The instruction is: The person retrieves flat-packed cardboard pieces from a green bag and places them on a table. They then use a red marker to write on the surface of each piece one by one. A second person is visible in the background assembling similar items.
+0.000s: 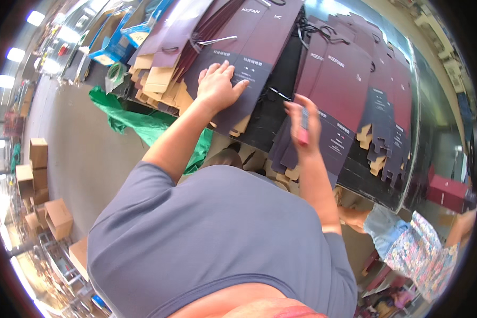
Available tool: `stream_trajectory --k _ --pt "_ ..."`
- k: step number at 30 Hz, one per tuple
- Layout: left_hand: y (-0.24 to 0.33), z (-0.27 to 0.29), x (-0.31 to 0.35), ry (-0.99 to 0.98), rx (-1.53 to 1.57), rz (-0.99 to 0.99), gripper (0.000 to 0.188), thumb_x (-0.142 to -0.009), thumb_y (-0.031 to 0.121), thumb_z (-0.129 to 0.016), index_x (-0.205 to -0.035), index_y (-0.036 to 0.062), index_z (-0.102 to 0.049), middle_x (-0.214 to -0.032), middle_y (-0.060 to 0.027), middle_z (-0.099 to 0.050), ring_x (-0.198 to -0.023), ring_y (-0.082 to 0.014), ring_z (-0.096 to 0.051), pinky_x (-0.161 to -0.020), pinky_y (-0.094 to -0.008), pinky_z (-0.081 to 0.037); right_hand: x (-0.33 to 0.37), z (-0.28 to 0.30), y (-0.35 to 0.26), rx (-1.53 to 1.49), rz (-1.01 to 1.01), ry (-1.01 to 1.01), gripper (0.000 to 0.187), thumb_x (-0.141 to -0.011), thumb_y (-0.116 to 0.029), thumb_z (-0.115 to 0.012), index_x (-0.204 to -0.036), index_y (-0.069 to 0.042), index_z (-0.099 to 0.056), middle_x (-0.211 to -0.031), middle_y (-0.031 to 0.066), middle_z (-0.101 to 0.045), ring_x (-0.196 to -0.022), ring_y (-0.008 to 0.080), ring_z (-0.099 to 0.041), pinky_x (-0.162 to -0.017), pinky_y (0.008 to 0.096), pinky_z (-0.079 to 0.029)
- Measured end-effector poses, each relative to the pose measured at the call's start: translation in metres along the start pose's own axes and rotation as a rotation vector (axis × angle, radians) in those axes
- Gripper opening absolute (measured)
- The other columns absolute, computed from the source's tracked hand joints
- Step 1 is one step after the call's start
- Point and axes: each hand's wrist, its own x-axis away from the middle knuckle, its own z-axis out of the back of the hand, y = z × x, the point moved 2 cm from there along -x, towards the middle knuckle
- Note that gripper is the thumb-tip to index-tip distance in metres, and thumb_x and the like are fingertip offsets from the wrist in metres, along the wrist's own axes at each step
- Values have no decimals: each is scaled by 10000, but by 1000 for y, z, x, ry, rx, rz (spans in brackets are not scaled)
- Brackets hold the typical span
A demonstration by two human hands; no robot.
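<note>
Flat on the left stack of folded maroon and dark-grey cartons [249, 40] rests my left hand [220, 89], its fingers spread and holding nothing. My right hand [311, 124] is curled around a small red and grey object [303, 136]; its kind is too blurred to make out. That hand hovers at the near left edge of the right stack of folded cartons [331, 90]. Close to its fingertips, a thin white strip [279, 94] shows over the dark gap between the stacks. Black cords [323, 33] lie across the far part of the stacks.
The cartons lie on a black table [363, 183]. Blue bins [114, 50], a roll of green tape [115, 73] and green plastic sheeting [137, 122] are at the left. Another person in a floral top [421, 254] is at the right. Brown boxes [58, 217] stand on the floor far left.
</note>
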Motion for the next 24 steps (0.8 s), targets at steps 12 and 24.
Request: stream_trajectory --k 12,24 --pt "-27 -4 12 129 294 -166 332 -802 210 -707 -1108 84 -677 -1226 -67 -645 -1297 -338 -447 -1115 -401 -320 -20 -89 3 412 73 29 587 -715 -107 -836 -1151 -79 -444 -723 10 -578 -668 153 -618 -661 296 -513" --pt "-7 -3 5 84 972 -39 300 -836 169 -684 -1114 56 -673 -1115 -124 -662 -991 -292 -648 -862 -344 -506 -6 -59 -2 463 225 100 517 -753 -187 -792 -1148 -110 -468 -883 161 -618 -789 361 -642 -714 426 -502"
